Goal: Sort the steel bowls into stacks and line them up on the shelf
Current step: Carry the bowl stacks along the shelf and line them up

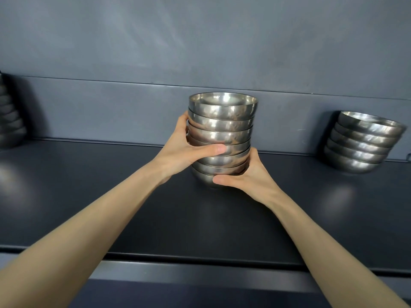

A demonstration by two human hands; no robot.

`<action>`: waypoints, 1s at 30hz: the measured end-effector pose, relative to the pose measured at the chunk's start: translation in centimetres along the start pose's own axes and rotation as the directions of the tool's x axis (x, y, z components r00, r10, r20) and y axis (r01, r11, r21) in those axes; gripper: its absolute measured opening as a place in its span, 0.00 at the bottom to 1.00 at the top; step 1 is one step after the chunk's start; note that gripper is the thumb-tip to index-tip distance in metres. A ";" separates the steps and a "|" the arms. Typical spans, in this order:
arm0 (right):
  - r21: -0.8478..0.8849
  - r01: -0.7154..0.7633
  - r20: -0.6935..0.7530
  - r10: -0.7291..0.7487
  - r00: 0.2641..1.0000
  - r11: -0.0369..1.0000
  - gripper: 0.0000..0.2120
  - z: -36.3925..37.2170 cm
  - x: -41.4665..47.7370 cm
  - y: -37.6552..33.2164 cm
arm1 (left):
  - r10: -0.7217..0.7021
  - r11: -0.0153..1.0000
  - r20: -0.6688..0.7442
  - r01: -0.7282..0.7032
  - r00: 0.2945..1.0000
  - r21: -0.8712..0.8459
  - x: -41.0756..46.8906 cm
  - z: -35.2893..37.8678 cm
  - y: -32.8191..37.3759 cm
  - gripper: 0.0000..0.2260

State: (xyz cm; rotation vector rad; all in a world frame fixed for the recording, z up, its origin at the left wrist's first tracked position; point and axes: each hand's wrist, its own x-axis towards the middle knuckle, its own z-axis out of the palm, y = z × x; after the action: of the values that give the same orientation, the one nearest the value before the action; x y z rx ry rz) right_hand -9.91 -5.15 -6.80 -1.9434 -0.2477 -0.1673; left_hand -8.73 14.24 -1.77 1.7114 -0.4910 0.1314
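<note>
1. Two bare forearms reaching up from bottom corners, converging on centre of dark matte shelf (155,218).
2. Right hand (249,176) low on the near right side of tall stack of nested shiny steel bowls (222,130); thumb pressed along bottom bowl, fingers curled round the back, out of sight. Closed firmly on stack.
3. Left hand (189,150) higher up on left side of same stack; thumb laid across front at mid-height, fingers wrapped behind. Also clamped on stack.
4. Tall stack upright, roughly eight bowls, mid-shelf, upper bowls slightly askew. Base at shelf level; cannot tell if resting or just lifted, right hand hides the contact.
5. Shorter stack of five nested steel bowls (362,143) at far right of shelf, against back lip, appears tilted rightward, well apart from the held stack.
6. Dim third stack of steel bowls (11,127) at far left edge, cropped by frame, in shadow.
7. Plain grey-blue back wall (200,41) behind everything, horizontal seam just above bowl tops.
</note>
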 end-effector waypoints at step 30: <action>0.141 0.198 0.144 -0.218 0.965 0.970 0.43 8.4 -2.2 -11.1 | 0.089 0.994 -0.250 -0.071 0.964 0.078 -9.9 -9.9 8.6 0.40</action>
State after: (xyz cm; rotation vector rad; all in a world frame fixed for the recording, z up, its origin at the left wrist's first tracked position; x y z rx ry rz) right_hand -14.78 6.45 -0.48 -1.8046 -0.5571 -0.1309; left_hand -19.24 25.13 4.59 1.7120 -0.3684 0.4246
